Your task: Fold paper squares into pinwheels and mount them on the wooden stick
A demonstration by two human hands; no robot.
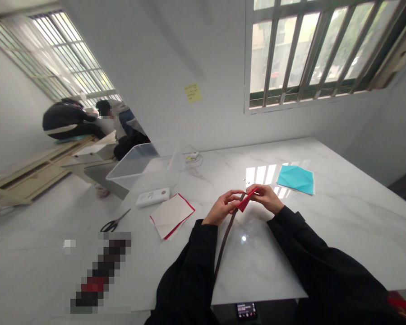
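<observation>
A small folded piece of red paper is held between my two hands, above the marble-patterned table. My left hand pinches its left side, fingers bent around the edge. The paper's upper right edge sits in the fingers of my right hand. A thin brown strip runs from beside my left fingers down towards the table's front edge; whether the hand grips it I cannot tell. Left of my hands lies a stack of white and red paper sheets. Blue paper lies to the right.
Black scissors lie at the left, near a white box-shaped device. Behind them stands a clear plastic bin. A phone shows below the table's front edge. Two people sit in the far left background.
</observation>
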